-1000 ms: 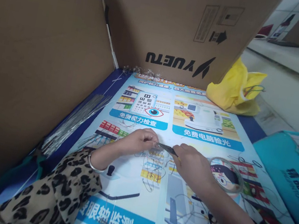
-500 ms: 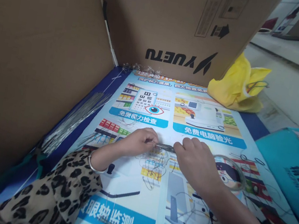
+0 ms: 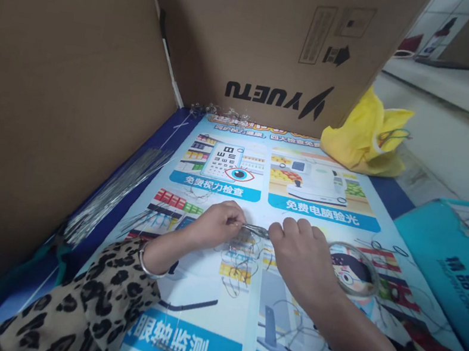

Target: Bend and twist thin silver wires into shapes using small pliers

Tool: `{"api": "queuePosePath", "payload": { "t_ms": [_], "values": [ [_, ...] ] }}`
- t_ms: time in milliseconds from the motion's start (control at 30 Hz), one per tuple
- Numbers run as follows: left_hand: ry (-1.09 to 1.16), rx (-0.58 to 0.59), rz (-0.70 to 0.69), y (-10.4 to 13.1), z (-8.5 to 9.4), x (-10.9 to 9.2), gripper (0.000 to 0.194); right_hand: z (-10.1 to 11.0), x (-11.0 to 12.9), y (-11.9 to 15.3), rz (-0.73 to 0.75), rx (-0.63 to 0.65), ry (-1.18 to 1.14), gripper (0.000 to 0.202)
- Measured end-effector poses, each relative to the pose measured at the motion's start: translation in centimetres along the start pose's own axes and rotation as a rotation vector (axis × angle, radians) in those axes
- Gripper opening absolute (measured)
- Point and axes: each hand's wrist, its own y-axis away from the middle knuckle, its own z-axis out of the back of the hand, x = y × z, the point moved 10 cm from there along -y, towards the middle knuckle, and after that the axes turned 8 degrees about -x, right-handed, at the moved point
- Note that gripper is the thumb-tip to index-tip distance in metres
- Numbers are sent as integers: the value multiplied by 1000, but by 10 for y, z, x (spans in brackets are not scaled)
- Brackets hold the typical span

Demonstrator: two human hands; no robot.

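My right hand (image 3: 296, 253) is closed around the handles of a pair of pliers (image 3: 257, 230), whose metal jaws point left. Opposite the tip, my left hand (image 3: 221, 221) pinches thin wire that is mostly hidden by the fingers. The jaws meet the wire right at my left fingertips. Below the pliers, a tangle of bent wire pieces (image 3: 240, 267) lies on the printed poster (image 3: 252, 318). To the right of my right hand rests a coil of wire (image 3: 375, 279), partly behind the wrist.
Straight wires (image 3: 117, 194) lie in a bundle at the left, near green-handled pliers (image 3: 24, 274). Cardboard walls (image 3: 259, 34) rise at the back and left. A yellow bag (image 3: 363, 138) and a turquoise box (image 3: 449, 268) stand on the right. Small wire pieces (image 3: 222, 113) sit at the back.
The camera view has shifted slightly. Both hands keep nearly the same place and hold, with the pliers rotated a little at my left fingertips.
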Motion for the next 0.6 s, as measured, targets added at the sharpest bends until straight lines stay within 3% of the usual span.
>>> {"api": "queuePosePath", "payload": {
  "t_ms": [600],
  "values": [
    [23,-57,38,1,1,8,14,-3,-3,0,-25,53,-4,14]
  ]
}}
